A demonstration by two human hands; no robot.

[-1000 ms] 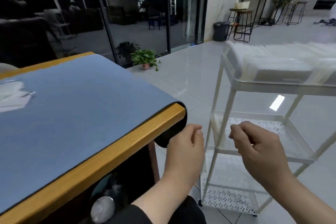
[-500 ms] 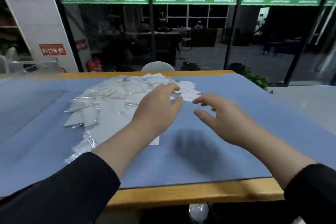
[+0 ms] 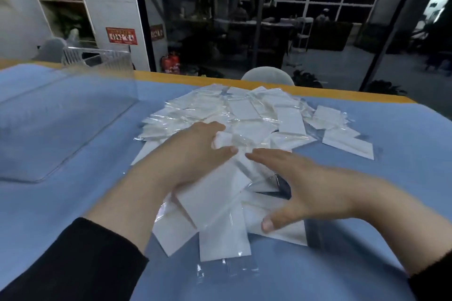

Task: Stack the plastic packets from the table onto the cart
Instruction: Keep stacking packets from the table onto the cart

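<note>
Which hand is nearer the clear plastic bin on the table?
Left. The left hand rests on the packet pile just right of the clear bin; the right hand lies farther right, across the pile.

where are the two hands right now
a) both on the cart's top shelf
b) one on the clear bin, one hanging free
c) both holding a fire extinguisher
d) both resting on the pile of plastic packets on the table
d: the left hand and right hand both lie on the pile of plastic packets on the blue table.
</note>
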